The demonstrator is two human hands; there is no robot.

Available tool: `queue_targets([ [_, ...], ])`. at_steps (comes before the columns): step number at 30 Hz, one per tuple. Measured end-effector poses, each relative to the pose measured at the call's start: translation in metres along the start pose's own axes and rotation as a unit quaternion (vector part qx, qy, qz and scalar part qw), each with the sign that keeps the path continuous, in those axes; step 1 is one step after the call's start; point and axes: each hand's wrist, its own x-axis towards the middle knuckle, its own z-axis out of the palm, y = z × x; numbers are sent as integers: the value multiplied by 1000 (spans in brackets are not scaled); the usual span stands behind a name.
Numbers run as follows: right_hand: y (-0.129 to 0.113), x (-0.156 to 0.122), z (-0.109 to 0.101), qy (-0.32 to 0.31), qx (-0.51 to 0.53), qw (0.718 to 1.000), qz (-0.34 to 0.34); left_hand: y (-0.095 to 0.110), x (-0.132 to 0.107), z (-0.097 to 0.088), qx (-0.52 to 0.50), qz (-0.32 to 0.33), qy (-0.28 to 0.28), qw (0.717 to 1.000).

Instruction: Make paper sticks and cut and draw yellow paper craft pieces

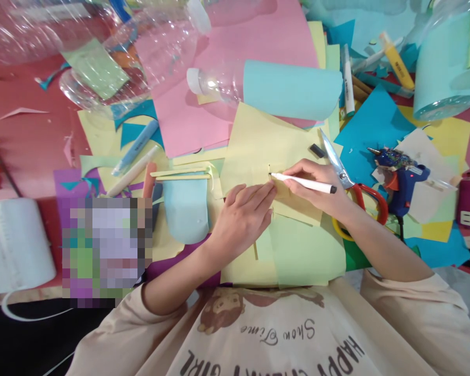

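Note:
A white marker with a dark end (311,183) is gripped in my right hand (317,185), its tip touching a pale yellow sheet (254,136) by a short dark mark. My left hand (245,216) lies flat across the lower part of that sheet, fingers stretched toward the marker tip and holding nothing. Just right of the sheet's middle rests a small black cap (317,151). Scissors with red and yellow handles (339,162) lie partly under my right forearm. Left of my left hand is a light blue paper piece (186,209) with a folded yellow strip (182,173).
Beyond the sheet lies a plastic bottle wrapped in light blue paper (292,89). A blue glue gun (403,183) sits at the right, near another blue-wrapped bottle (442,73). Clear bottles (156,42) crowd the upper left. A white box-like object (18,245) stands at the left edge.

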Motion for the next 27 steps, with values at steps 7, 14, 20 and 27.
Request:
queue_targets([
  [7,3,-1,2,5,-8,1000,-9,0,-1,2,-7,-4,4,1000],
  [14,3,0,1,18,-6,1000,-7,0,0,1,-4,3,16,1000],
  [20,4,-1,2,33,7,999,-2,0,0,0,-6,2,12,1000],
  [27,6,-1,3,53,12,999,-2,0,0,1,-11,0,6,1000],
])
